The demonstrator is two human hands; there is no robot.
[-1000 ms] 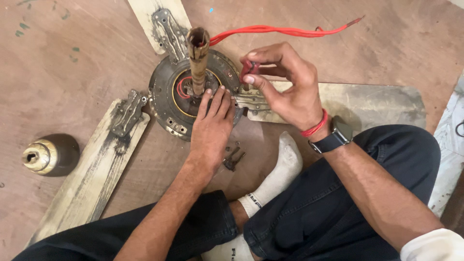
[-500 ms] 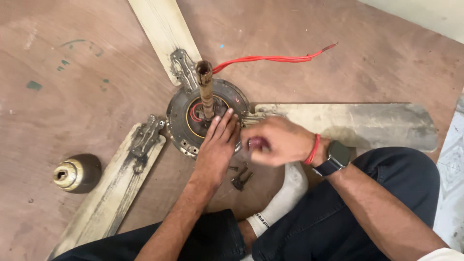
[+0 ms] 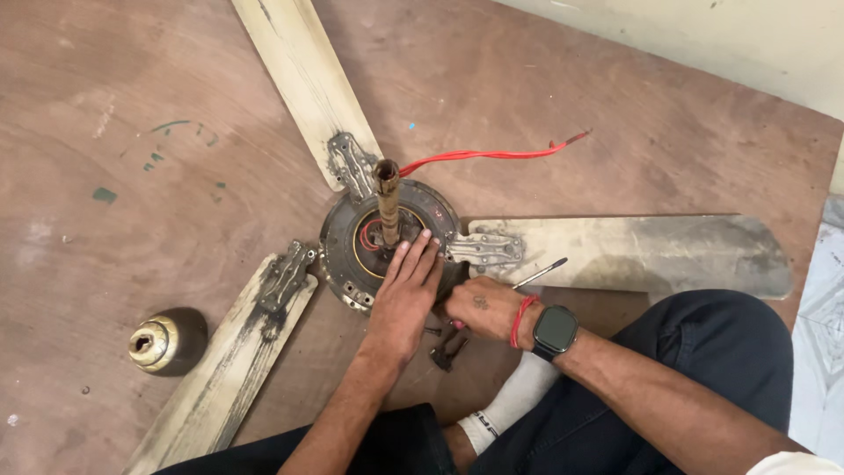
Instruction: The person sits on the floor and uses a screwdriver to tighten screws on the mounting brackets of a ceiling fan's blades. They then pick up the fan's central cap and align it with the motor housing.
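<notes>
Left hand: the left hand [image 3: 404, 295] lies flat and open on the ceiling fan motor housing [image 3: 347, 251], fingers stretched and close together, palm down; it grips nothing, it only presses on the housing near the rusty down rod [image 3: 387, 200].
Right hand: the right hand [image 3: 482, 308] is closed around a thin tool; the shaft [image 3: 538, 274] sticks out above the hand toward the right blade. What kind of tool it is, I cannot tell. The hand sits just beside the left hand, at the lower right edge of the housing. On the wrist are a red thread band [image 3: 519, 318] and a dark smartwatch [image 3: 555, 331].
Fan position: the ceiling fan lies on the brown floor [image 3: 132, 105], rod pointing up, in front of the person's legs.
Blades: three pale, dirty blades [image 3: 642, 251] spread from the housing, one up-left, one down-left, one to the right, each on a metal bracket [image 3: 482, 249].
Wire: a red wire [image 3: 492, 155] runs from the rod to the upper right.
Loose parts: small dark metal pieces [image 3: 448, 347] lie on the floor under the right hand; a round brassy canopy cup [image 3: 163, 340] stands well apart at the left.
Open room: wide bare floor lies at the left and top; a pale wall edge [image 3: 703, 44] closes the upper right.
</notes>
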